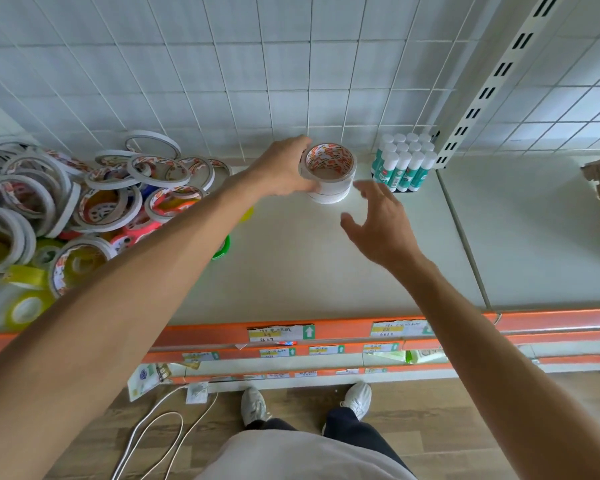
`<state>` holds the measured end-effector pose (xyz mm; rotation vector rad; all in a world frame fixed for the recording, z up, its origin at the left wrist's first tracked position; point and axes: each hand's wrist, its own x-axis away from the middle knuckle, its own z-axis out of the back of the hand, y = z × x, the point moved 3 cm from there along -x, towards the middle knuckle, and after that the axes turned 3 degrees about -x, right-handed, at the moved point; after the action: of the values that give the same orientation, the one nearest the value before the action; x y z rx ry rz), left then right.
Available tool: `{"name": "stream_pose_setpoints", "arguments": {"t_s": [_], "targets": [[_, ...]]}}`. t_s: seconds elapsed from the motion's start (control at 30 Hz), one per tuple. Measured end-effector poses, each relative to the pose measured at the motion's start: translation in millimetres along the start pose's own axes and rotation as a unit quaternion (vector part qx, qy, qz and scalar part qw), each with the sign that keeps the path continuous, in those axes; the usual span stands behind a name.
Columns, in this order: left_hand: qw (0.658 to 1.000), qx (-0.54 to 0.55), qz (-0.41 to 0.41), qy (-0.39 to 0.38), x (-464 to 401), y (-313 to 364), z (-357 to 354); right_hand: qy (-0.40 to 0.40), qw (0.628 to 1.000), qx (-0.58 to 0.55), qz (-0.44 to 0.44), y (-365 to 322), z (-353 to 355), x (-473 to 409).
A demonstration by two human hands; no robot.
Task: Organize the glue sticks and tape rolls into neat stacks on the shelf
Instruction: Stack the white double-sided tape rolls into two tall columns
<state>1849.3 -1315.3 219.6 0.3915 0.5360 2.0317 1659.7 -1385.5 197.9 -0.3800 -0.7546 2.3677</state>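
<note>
1. A white shelf [291,271] with an orange front rail fills the middle of the view, seen from above, with a white wire-grid back panel [222,64] behind it.
2. A loose pile of tape rolls [66,202], white, yellow, pink and green, covers the shelf's left end.
3. The person's left hand [284,168] reaches to the back of the shelf and grips the left side of a stack of white tape rolls [329,174], fingers curled around it.
4. The right hand [378,223] hovers just in front and to the right of that stack, fingers spread and relaxed, holding nothing and touching nothing.
5. The stack stands upright near the back panel, its top roll showing an orange-printed inner core.
6. A block of glue sticks [404,164], white caps and teal labels, stands upright in rows near the stack's right, in the back corner beside a slotted upright [492,81].
</note>
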Motion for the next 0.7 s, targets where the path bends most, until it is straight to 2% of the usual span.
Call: {"name": "stream_pose_setpoints", "arguments": {"t_s": [0.13, 0.37, 0.7], "targets": [[1.0, -0.012, -0.001, -0.004, -4, 0, 3, -0.015, 0.999, 0.024, 0.017, -15, 10, -36], [1.0, -0.017, -0.001, -0.02, -11, 0, 4, -0.083, 0.994, 0.067, -0.009, -16, 9, -68], [0.999, -0.018, 0.002, -0.036, -19, -5, 7, -0.082, 0.995, 0.038, -0.029, -15, 14, -75]]}}
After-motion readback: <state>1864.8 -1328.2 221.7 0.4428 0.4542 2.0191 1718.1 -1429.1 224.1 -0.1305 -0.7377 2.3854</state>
